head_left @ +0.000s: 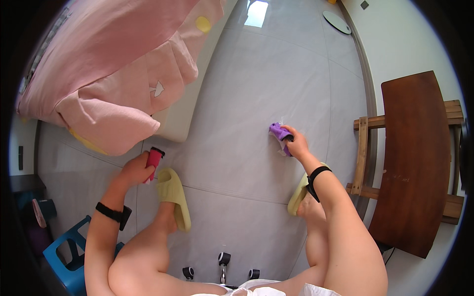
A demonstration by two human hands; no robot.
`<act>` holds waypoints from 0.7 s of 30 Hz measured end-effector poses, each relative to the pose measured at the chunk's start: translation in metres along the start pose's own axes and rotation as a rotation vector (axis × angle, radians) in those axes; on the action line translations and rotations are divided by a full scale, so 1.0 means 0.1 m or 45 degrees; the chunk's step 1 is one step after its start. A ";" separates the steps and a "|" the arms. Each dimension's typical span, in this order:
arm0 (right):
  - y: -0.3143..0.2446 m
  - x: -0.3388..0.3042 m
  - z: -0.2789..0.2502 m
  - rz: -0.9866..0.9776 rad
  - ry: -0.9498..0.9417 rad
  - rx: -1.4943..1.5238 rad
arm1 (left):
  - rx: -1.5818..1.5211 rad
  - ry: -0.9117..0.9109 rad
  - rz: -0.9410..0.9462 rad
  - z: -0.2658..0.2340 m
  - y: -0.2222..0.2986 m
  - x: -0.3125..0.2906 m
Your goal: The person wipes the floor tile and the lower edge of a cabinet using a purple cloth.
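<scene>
My left hand (134, 170) is closed round a small red, roughly rectangular thing (154, 159) with a black edge at its top; its kind does not show. It is held above the floor, beside the left slipper (174, 197). Farther forward and to the right, my right hand (298, 144) grips a bunched purple thing (280, 132) with a black part at the fingers and clear, filmy bits round it. I cannot make out what the purple thing is. The two hands are well apart, and each wrist wears a black strap.
A bed with a pink blanket (123, 84) fills the far left. On the right stands a dark wooden board (414, 163) on a lighter wooden frame. A blue plastic stool (69, 256) is at lower left, a caster wheel (224, 258) between my legs. A round disc (337, 22) lies far right.
</scene>
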State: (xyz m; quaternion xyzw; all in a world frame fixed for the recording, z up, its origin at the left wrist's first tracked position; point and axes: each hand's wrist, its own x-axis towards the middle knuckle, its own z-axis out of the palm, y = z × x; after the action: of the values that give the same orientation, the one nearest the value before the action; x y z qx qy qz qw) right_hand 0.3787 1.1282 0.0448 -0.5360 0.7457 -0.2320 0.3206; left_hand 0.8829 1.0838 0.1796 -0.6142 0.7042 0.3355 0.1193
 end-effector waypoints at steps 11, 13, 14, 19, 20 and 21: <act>-0.26 -0.75 1.11 -0.501 -0.981 -0.117 | -0.293 -0.192 0.031 0.46 0.12 0.28; -0.56 -1.00 1.25 -0.687 -1.166 -0.109 | -0.128 -0.094 0.152 0.43 0.03 0.40; -0.63 -0.96 1.21 -0.574 -1.209 -0.201 | -0.080 -0.063 0.211 0.43 0.04 0.45; -0.77 -0.25 0.87 0.139 -1.097 0.540 | -0.011 -0.012 0.199 0.28 -0.01 0.49; -0.75 -0.02 0.72 0.157 -0.992 0.626 | 0.015 -0.021 0.181 0.30 -0.02 0.50; -0.74 0.22 0.58 0.127 -0.850 0.683 | 0.043 -0.023 0.168 0.29 -0.04 0.52</act>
State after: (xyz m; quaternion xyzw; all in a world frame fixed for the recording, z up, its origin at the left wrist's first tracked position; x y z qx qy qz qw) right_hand 0.4639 1.0835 0.0506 -0.4428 0.5393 -0.2157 0.6831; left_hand 0.8678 1.0604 0.1263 -0.5614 0.7476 0.3362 0.1135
